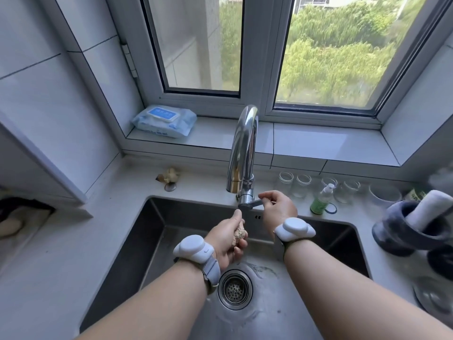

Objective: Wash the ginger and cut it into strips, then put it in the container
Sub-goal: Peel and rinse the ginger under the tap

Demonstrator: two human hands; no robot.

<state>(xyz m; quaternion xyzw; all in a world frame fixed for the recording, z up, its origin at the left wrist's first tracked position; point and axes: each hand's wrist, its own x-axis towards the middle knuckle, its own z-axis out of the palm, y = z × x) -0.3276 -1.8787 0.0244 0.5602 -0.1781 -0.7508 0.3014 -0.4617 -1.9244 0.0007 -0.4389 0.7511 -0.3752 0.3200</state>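
We reach both bare forearms forward from the near edge, each wrist wearing a pale grey band. Our left hand [229, 238] is curled, fingers wrapped around the ginger [239, 233]. Our right hand [277, 208] sits farther and to the right, fingertips pinching the faucet handle [251, 204], wrist bent downward.

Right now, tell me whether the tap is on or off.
Cannot tell. No stream shows under the tap, though the sink floor looks wet. The right hand pinches the lever.
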